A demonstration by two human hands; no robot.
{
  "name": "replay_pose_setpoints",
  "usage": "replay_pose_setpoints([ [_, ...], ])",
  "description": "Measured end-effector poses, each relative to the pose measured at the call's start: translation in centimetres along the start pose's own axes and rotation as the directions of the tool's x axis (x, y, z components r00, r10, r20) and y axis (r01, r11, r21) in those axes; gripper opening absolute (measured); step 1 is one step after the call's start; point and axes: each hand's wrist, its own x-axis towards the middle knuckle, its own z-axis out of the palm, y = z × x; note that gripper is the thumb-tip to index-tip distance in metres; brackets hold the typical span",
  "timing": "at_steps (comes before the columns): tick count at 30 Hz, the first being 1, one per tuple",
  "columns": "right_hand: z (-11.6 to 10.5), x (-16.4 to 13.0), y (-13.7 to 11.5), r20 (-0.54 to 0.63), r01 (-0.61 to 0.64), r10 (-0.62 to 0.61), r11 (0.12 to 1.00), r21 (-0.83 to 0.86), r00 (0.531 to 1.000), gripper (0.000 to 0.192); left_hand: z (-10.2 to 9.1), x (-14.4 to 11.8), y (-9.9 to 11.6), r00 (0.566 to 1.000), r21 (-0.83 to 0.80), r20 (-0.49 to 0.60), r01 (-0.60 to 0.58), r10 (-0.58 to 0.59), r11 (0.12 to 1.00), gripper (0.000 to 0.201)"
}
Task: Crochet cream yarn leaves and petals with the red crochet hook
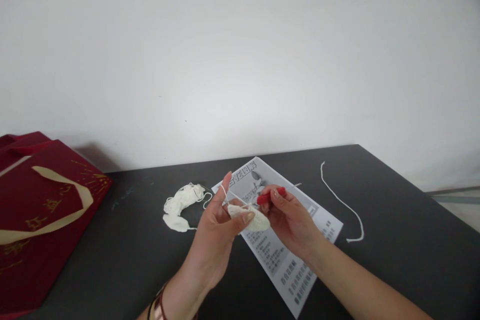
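— Where's the work? 
— Above the counter [375,270], between your hands: left hand [217,232] pinches the cream crochet piece [252,220]. 
— And the hook? 
— Right hand [290,220] grips the red-handled hook [270,195], pointing left into it.

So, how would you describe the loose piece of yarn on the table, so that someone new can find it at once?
Start at the dark table and go to the printed sheet in its middle. Right of the sheet, beyond the right hand, lies the loose strand, a single cream line curving toward the near edge. Unlike the yarn bundle left of the sheet, it is one unbunched length, touching nothing else.
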Motion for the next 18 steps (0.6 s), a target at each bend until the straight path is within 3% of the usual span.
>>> replay_pose_setpoints([
  [18, -1.5, 0.3, -2.5, 0.087, 0.071, -0.064, 0.994, -0.082, 0.994, 0.019, -0.4, -0.5, 0.1, 0.993, 0.096, 0.037, 0.108, -0.112, 0.989, 0.088],
])
